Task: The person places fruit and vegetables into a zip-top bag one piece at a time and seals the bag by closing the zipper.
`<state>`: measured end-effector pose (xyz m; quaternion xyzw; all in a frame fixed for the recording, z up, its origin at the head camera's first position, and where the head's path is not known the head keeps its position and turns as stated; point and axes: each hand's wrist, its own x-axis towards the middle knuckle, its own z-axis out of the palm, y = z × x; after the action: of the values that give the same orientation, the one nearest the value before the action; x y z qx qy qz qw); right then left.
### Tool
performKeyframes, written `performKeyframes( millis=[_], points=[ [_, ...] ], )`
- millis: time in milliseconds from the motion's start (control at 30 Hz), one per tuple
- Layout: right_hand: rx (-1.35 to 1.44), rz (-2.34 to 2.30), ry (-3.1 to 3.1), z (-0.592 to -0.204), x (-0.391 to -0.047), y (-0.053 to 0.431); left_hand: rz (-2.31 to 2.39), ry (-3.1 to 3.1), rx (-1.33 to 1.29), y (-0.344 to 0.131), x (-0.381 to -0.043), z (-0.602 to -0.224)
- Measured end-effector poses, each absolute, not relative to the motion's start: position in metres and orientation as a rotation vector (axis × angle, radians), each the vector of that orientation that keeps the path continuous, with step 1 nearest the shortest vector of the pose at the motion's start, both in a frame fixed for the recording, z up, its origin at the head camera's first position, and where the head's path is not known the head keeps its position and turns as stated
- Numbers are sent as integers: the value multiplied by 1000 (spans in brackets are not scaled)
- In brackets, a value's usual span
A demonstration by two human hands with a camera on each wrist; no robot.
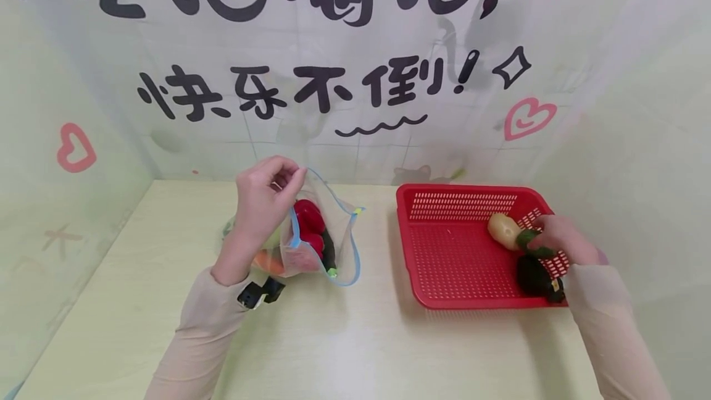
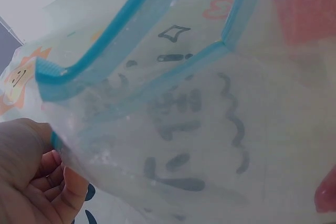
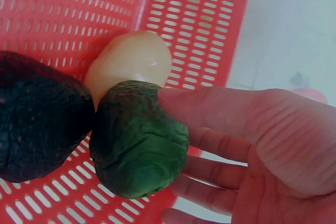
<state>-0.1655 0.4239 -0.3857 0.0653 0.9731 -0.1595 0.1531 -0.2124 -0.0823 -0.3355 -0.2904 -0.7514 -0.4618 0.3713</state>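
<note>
Currently, left fingers [image 2: 74, 186] pinch the bag [image 1: 300, 260]; right fingers [image 3: 223, 144] grip around the green vegetable [image 3: 142, 142].

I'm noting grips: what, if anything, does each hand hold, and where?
The left hand pinches the clear bag by its blue rim; the right hand holds the green vegetable by its side.

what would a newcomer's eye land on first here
Probably the bright red basket on the right, where the right hand grips a green item beside a pale item and a dark item. The large black lettering across the wall behind also jumps out. Left of the basket, the left hand pinches a see-through, blue-rimmed bag with something red inside.
</note>
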Motion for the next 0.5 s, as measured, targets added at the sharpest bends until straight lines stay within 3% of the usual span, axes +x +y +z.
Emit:
performKeyframes(
  millis=[500],
  points=[
    [268,-463,2706,-388,-172,424,-1197,-1919,-745,-82,-213,-337]
  ],
)
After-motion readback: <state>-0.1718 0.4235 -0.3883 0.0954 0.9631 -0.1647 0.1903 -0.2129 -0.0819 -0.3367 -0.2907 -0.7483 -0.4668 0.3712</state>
